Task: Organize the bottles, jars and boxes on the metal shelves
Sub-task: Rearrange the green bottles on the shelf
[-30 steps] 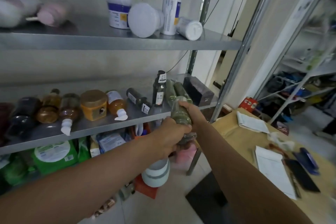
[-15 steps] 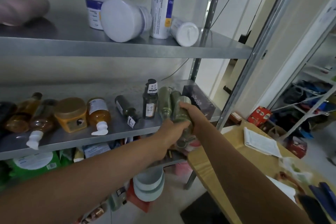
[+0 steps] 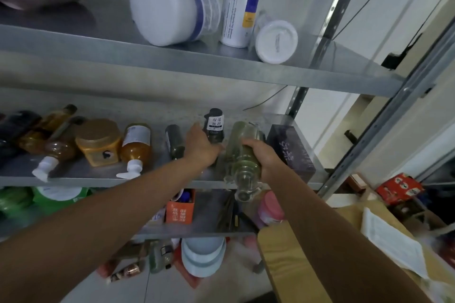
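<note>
My right hand (image 3: pixel 267 155) grips a green glass bottle (image 3: pixel 242 162), held on its side over the front edge of the middle metal shelf (image 3: pixel 160 181), cap end toward me. A second green bottle (image 3: pixel 240 130) lies just behind it. My left hand (image 3: pixel 200 147) is wrapped around the lower part of a dark upright bottle with a white label (image 3: pixel 214 125); its fingers are hidden behind the bottle. A small dark bottle (image 3: pixel 174 142) lies to the left of that hand, and a dark purple box (image 3: pixel 290 152) stands at the shelf's right end.
Amber pump bottles (image 3: pixel 136 145) and an amber jar (image 3: pixel 98 141) lie further left. The top shelf (image 3: pixel 172 66) holds toppled white jars (image 3: pixel 167 7) and a tall white bottle (image 3: pixel 242 2). A wooden table (image 3: pixel 290 265) with papers sits at lower right, beside the shelf post (image 3: pixel 364 140).
My left hand let go of the green bottle and moved left onto the dark upright bottle. My right hand kept the green bottle, and the view came closer to the shelf.
</note>
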